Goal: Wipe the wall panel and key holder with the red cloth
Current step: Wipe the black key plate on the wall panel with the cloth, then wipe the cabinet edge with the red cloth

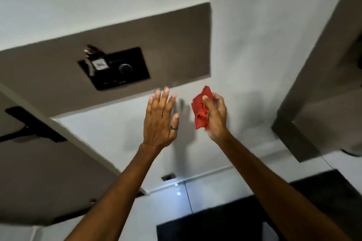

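A grey-brown wall panel (172,41) runs across the white wall ahead. On it sits a black key holder (127,72) with a bunch of keys (94,58) hanging at its left end. My right hand (216,117) is raised below the panel's right end and grips a bunched red cloth (200,111). The cloth is below the panel and apart from it. My left hand (159,121) is lifted flat with fingers spread, its fingertips just under the panel's lower edge, and it holds nothing. A dark ring sits on one of its fingers.
A brown door (45,172) with a black handle (33,125) stands at the left. A dark grey frame (293,135) projects at the right. A black surface (225,223) lies low in front, above a glossy white floor (170,201).
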Motion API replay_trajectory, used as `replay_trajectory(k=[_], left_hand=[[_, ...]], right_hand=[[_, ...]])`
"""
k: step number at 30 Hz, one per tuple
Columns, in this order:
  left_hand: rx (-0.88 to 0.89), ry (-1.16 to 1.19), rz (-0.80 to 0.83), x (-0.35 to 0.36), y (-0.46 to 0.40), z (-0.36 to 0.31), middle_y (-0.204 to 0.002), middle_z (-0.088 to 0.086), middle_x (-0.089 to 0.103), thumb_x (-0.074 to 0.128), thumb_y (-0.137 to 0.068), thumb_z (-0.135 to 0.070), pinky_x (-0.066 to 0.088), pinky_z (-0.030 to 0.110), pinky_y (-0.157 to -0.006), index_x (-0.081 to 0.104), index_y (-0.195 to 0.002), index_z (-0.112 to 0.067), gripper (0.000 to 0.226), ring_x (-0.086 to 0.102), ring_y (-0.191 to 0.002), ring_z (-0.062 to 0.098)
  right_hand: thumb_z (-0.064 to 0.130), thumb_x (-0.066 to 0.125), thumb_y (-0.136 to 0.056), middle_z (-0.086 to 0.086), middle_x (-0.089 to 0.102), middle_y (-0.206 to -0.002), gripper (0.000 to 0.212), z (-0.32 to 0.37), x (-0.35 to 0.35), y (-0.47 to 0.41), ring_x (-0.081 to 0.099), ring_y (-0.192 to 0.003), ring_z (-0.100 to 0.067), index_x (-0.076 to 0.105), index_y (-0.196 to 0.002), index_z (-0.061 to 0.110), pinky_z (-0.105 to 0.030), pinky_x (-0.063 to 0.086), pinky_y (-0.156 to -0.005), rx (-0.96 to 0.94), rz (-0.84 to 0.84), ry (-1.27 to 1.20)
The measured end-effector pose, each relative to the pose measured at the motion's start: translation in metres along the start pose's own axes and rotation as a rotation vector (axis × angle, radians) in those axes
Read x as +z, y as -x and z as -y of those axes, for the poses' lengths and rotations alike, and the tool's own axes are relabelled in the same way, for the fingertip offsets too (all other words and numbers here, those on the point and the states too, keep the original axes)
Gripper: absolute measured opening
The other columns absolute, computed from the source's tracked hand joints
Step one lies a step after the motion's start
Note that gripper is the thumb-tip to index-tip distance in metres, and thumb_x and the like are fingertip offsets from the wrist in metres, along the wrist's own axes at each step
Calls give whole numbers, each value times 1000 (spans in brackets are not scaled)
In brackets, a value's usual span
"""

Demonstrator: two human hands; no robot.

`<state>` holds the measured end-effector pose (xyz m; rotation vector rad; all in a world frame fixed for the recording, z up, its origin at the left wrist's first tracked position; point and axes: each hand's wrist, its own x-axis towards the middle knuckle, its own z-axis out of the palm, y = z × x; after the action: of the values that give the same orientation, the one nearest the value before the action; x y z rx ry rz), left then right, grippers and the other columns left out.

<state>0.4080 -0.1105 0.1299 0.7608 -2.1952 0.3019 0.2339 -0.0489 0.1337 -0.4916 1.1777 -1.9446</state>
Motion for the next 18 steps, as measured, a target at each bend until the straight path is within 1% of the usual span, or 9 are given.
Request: replay_trajectory(k=[1,2,4,6,8,12,15,16,18], left_hand=[[-9,29,50,14,-5,-15,-167,13,23,40,-105,-30,18,54,-127,34,-156,-8,56,16,-157,33],[-17,59,103,30,-11,-35,-167,14,24,41,-105,-29,19,54,-127,35,-156,-8,56,16,-157,33],[-24,113,207,57,-22,-68,-167,14,25,43,-105,-29,20,53,-127,35,-156,-8,56,15,-158,31],[-19,155,306,84,-30,-99,-167,12,27,42,-105,-31,21,50,-127,35,-156,-9,56,15,-158,29],[-16,188,406,112,-36,-130,-167,11,27,42,-106,-32,22,50,-127,35,-157,-9,56,15,-158,28],[-23,248,602,163,-49,-196,-166,12,28,35,-107,-38,24,51,-126,35,-156,-8,58,16,-157,30],[-17,278,687,195,-61,-235,-166,11,28,26,-106,-44,23,50,-127,35,-156,-9,62,16,-157,31],[-24,276,699,205,-65,-246,-167,11,27,25,-106,-45,22,49,-127,34,-156,-10,62,15,-157,31],[-59,278,724,225,-73,-268,-167,11,26,28,-107,-43,20,47,-128,33,-157,-11,60,13,-158,30]], right_hand=[[27,63,-105,0,74,-112,15,6,-13,-3,71,-105,-25,68,-116,19,-34,62,-91,166,-5,-135],[34,56,-106,-7,74,-111,24,15,-33,-7,71,-105,-28,73,-112,18,-39,58,-98,313,-11,-237],[44,43,-107,-10,78,-110,48,24,-78,-19,75,-105,-30,81,-103,16,-45,55,-103,455,-35,-402],[47,38,-106,-13,77,-123,53,30,-125,-33,74,-116,-34,82,-114,16,-51,51,-109,528,-97,-471],[51,38,-106,-15,70,-138,54,39,-175,-44,65,-130,-36,71,-134,18,-55,42,-119,559,-119,-468],[57,30,-108,-14,75,-125,58,76,-290,-77,69,-117,-37,70,-128,19,-57,44,-112,483,-221,-478],[51,34,-111,-14,72,-125,53,110,-362,-110,69,-116,-33,63,-136,15,-55,48,-112,292,-279,-230],[48,40,-111,-14,70,-127,50,118,-382,-122,67,-118,-32,60,-140,13,-56,49,-115,209,-303,-22],[44,52,-109,-8,68,-130,44,123,-423,-149,67,-118,-27,57,-144,16,-53,55,-111,1,-319,565]])
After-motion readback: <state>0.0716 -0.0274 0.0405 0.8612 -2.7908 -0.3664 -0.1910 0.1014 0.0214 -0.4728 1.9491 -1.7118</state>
